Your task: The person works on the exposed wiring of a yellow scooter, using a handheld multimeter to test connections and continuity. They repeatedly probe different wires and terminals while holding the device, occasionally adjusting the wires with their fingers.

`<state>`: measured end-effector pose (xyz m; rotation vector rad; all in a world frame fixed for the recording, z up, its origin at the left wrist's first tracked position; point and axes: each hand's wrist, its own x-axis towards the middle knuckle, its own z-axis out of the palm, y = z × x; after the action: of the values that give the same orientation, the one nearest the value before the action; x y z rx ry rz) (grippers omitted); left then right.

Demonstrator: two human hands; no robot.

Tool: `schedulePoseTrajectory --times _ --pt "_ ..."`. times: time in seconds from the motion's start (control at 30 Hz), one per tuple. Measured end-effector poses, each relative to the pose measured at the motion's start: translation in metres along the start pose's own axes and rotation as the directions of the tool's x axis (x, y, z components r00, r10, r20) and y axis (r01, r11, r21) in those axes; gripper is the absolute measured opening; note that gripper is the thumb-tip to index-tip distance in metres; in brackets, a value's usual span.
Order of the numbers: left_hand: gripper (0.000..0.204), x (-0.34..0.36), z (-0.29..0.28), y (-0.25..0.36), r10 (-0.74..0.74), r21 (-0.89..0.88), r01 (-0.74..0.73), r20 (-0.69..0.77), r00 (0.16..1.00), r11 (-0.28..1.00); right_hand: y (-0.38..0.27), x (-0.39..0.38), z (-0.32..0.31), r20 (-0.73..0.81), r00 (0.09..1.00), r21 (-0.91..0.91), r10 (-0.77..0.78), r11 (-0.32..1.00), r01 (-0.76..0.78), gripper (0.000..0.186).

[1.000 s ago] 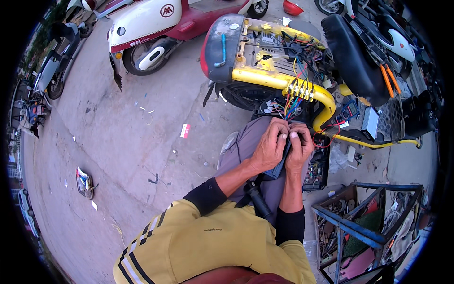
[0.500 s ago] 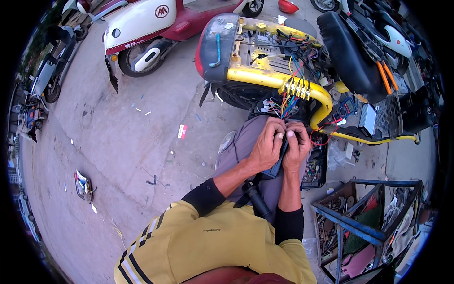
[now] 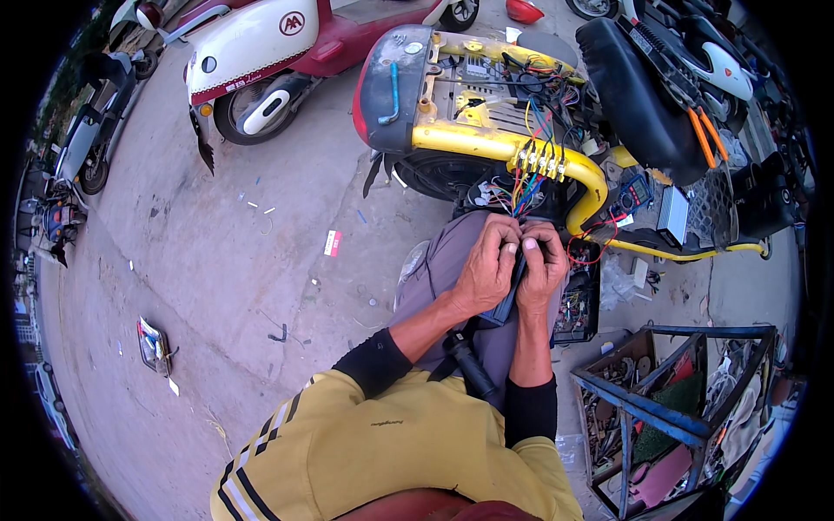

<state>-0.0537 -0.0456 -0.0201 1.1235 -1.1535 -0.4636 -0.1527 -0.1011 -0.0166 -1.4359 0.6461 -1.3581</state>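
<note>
A slim, dark blue-grey controller box [image 3: 498, 313] rests upon my lap between my palms. My left hand [image 3: 488, 265] is closed at its far end, thumb and fingers bent inward. My right hand [image 3: 542, 265] grips the other side of that end, its thumb close to the left one. Coloured wires [image 3: 521, 205] run from the fingertips up toward the scooter; what exactly the fingertips pinch is hidden. Just beyond, a row of brass-coloured terminals [image 3: 540, 163] with leads attached sits along the yellow frame tube [image 3: 469, 139] of the opened scooter.
A blue wrench [image 3: 393, 94] lies on the scooter's tail. Right of it are the tilted black seat [image 3: 638, 100], orange-handled pliers [image 3: 702, 139], a multimeter [image 3: 632, 196] and a silver box [image 3: 673, 217]. A metal-framed bin [image 3: 643, 406] of parts stands near my right arm. Another scooter [image 3: 261, 61] stands behind.
The view has shifted slightly. Both hands stay at the far end of the box, with hardly any visible finger movement.
</note>
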Motion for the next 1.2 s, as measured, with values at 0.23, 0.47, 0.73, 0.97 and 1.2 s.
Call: schedulePoseTrajectory --times 0.23,0.47,0.73,0.97,1.2 --pt "0.003 0.000 0.000 0.001 -0.002 0.007 0.001 0.001 1.000 1.000 0.002 -0.001 -0.001 0.000 1.000 0.007 0.004 1.000 -0.004 0.002" --pt "0.003 -0.004 -0.001 -0.009 -0.039 -0.042 0.037 -0.063 0.997 0.998 0.000 0.000 -0.001 -0.003 1.000 -0.031 0.005 1.000 -0.005 0.003" --pt "0.007 -0.004 0.000 -0.013 -0.095 -0.208 0.079 -0.069 0.993 0.975 0.002 -0.001 -0.003 -0.020 1.000 -0.024 0.013 1.000 -0.013 0.003" --pt "0.008 -0.005 -0.002 -0.019 -0.122 -0.284 0.089 -0.101 0.987 0.955 0.002 -0.002 -0.002 -0.050 0.998 0.018 0.033 0.999 -0.032 0.004" --pt "0.008 -0.002 0.001 -0.014 -0.178 -0.367 0.109 -0.160 0.971 0.924 0.005 -0.002 -0.002 -0.123 0.992 0.083 0.021 0.997 -0.011 0.004"
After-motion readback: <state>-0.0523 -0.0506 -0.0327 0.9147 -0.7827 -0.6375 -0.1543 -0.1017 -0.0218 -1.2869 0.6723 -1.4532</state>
